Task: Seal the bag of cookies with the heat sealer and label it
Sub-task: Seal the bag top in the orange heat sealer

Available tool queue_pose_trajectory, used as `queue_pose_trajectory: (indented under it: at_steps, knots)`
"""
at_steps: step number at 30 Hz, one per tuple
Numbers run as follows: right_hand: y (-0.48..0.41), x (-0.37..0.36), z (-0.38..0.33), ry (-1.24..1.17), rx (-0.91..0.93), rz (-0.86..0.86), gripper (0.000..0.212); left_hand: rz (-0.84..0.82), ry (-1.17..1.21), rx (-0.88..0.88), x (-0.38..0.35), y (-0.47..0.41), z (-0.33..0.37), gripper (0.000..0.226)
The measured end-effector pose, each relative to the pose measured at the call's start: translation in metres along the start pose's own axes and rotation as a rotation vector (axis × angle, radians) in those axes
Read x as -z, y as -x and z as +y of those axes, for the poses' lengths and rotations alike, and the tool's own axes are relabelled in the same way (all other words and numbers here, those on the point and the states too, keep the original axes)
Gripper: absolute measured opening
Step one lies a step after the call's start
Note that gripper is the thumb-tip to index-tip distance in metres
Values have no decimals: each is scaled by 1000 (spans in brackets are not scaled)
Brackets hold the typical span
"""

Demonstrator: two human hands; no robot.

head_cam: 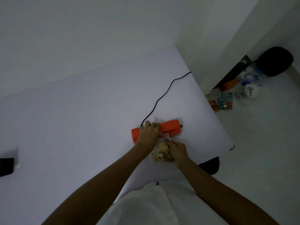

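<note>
An orange heat sealer (pixel 170 127) lies across the white table (pixel 81 119), with a black cord (pixel 162 96) running off the far right edge. My left hand (pixel 148 133) lies flat over the sealer's top, fingers wrapped over it. A clear bag of pale cookies (pixel 159 152) sits just in front of the sealer, and its open end goes into the sealer's jaw under my left hand. My right hand (pixel 176 151) grips the bag from its right side.
A black object (pixel 6 166) with a small white piece beside it lies at the table's left edge. The table's right edge and near corner (pixel 231 146) are close to my right hand. Packets and a white bowl (pixel 251 91) stand on the floor at right, by a black bin (pixel 275 61).
</note>
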State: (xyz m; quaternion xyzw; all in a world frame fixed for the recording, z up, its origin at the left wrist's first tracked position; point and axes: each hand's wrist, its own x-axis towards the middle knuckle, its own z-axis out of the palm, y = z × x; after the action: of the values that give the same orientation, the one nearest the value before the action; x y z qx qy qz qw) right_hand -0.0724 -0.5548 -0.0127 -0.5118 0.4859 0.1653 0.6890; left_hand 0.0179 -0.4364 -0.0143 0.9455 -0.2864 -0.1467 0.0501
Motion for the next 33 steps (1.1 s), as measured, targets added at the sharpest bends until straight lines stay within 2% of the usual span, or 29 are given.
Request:
queue_pose_trajectory:
  at_steps: [7, 13, 18, 21, 23, 28, 33]
  knots:
    - [3, -1, 0, -6, 1, -6, 22, 113, 78, 4, -1, 9, -3, 39]
    - [5, -1, -2, -2, 8, 9, 16, 281, 345, -62, 7, 31, -13, 48]
    - [5, -1, -1, -2, -3, 21, 17, 396, 539, -4, 15, 56, -30, 37]
    - [5, -1, 0, 6, 1, 13, 20, 420, 687, 29, 22, 74, -42, 46]
    - [5, -1, 1, 11, 3, 15, 23, 414, 774, 77, 22, 83, -51, 50]
    - [5, -1, 2, 14, 6, 12, 18, 376, 1139, 277, 20, 104, -69, 38]
    - [3, -3, 3, 7, 0, 15, 21, 397, 1400, 446, 15, 117, -83, 42]
